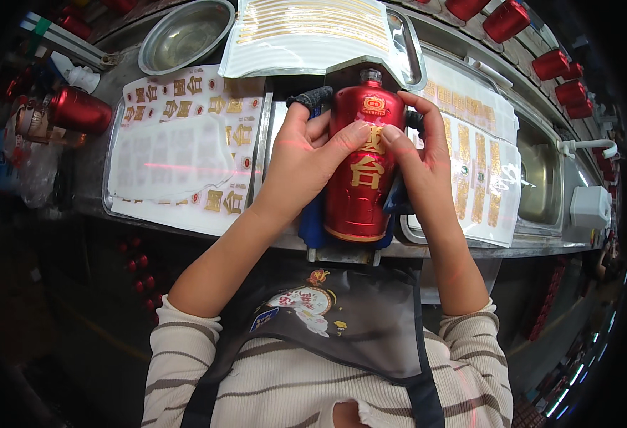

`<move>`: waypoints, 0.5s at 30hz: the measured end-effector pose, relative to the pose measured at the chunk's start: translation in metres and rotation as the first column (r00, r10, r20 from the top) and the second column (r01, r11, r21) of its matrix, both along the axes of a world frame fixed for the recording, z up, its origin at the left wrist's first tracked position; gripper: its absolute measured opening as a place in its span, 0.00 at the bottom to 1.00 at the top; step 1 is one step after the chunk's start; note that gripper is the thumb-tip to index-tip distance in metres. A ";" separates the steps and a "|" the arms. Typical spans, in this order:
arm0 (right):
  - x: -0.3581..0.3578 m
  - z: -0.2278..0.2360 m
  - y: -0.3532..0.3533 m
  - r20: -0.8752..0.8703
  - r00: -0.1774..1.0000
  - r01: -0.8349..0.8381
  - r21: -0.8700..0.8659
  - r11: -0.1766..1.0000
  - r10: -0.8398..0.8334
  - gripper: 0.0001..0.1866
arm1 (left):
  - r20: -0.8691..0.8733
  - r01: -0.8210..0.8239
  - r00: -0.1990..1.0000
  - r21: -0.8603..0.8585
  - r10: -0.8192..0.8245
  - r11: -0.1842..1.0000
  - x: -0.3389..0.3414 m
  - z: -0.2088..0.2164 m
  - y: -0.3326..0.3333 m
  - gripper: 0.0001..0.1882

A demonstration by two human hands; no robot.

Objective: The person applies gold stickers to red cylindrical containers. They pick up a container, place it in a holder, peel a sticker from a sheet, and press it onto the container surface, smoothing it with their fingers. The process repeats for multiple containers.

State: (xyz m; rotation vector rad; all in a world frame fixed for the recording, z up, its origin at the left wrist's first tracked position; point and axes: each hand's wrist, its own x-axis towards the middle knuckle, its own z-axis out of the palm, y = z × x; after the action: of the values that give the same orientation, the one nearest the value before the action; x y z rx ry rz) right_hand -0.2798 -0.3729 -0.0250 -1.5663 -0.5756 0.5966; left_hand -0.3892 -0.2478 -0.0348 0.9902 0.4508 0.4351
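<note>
Red, glossy, round-shouldered bottle (363, 170).

- From here I see the view starts at the person's head, the left one of two wide fisheye cameras worn side by side.
- It faces down and forward, upright and unmirrored, past the sheer dark-grey apron (378, 321) at the lower edge.
- It sits near: the bare left hand (303, 153), the bare right hand (419, 157) and the glossy red bottle (356, 207) stand large, just above centre.
- It reaches wide, from the round metal bowl (186, 36) to the steel sink (540, 196), and black rings its rim.
</note>
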 end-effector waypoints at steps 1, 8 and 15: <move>-0.002 0.000 0.000 0.003 1.000 0.002 -0.010 1.000 -0.002 0.27 | -0.005 0.005 1.000 0.015 -0.004 1.000 0.001 0.001 0.000 0.23; -0.002 -0.006 -0.002 0.003 1.000 -0.002 0.045 0.999 0.002 0.27 | 0.035 0.012 0.999 0.001 -0.012 1.000 0.001 -0.005 -0.002 0.24; -0.012 -0.008 -0.024 -0.087 0.995 -0.038 0.079 0.996 0.045 0.31 | -0.035 0.034 0.999 0.220 -0.027 0.975 -0.005 -0.009 -0.006 0.28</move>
State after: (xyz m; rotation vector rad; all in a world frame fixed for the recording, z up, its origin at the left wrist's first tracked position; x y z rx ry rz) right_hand -0.2914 -0.3974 -0.0332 -1.4507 -0.5589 0.6639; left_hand -0.3946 -0.2536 -0.0440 1.2188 0.4218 0.4487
